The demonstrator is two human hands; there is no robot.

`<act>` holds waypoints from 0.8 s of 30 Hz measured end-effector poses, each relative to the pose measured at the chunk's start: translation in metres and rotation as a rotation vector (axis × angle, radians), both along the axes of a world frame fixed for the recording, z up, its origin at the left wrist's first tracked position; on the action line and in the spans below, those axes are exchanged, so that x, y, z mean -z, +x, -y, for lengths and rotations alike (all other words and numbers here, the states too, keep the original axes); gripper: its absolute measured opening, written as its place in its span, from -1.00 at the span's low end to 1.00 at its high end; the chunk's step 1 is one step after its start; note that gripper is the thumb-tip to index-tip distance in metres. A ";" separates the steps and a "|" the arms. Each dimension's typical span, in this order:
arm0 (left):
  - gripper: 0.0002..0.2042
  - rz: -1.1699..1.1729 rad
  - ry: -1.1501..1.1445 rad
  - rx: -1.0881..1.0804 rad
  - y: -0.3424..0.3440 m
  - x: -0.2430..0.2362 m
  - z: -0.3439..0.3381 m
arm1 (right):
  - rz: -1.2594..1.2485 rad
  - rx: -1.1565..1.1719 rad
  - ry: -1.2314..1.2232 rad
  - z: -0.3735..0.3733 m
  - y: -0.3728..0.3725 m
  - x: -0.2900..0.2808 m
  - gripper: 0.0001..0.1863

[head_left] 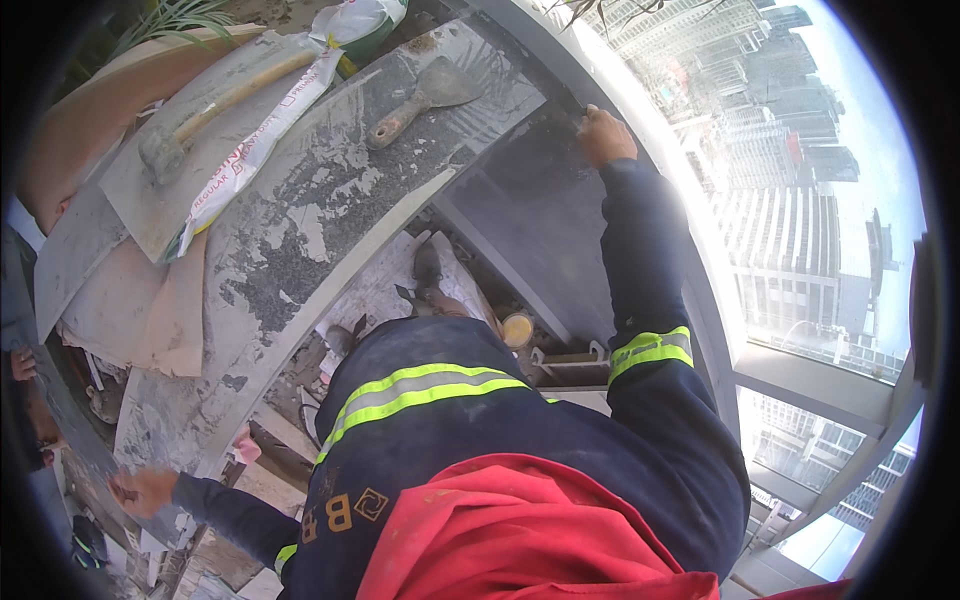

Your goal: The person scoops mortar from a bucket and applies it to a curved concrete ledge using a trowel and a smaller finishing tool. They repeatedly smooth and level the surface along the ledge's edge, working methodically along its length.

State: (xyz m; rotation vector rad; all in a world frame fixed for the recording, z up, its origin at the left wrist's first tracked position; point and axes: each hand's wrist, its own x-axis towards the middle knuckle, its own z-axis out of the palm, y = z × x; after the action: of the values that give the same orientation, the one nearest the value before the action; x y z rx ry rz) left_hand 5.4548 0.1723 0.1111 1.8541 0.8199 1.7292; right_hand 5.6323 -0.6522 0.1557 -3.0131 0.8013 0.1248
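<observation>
My right hand (pixel 606 138) is closed at the curved window frame, at the far end of a dark grey panel (pixel 540 200). A thin dark edge shows beside its fingers, but what they hold is not clear. My left hand (pixel 148 490) is stretched out low at the left, over the near end of a dusty, plaster-smeared stone ledge (pixel 290 220). Motion smears its fingers, and I cannot make out anything in them. On the ledge's far part lies a broad scraper (pixel 425 100) with a worn handle, apart from both hands.
A hammer (pixel 225 100) with a wooden handle rests on boards beside a white printed bag (pixel 260 145). Below the ledge are rubble and a round yellowish container (pixel 517 330) near my feet. Tall glass (pixel 780 180) borders the right side. Part of another person (pixel 22 365) shows at the far left.
</observation>
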 end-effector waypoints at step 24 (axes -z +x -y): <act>-0.73 -0.035 0.050 0.016 0.023 -0.021 0.012 | 0.058 0.104 0.174 -0.035 0.023 0.005 -0.68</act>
State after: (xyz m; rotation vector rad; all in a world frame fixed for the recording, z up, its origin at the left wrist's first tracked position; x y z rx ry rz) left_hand 5.4782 0.1607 0.1324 1.9231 0.7802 1.7267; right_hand 5.6554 -0.6168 0.1502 -2.7931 0.8896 0.0996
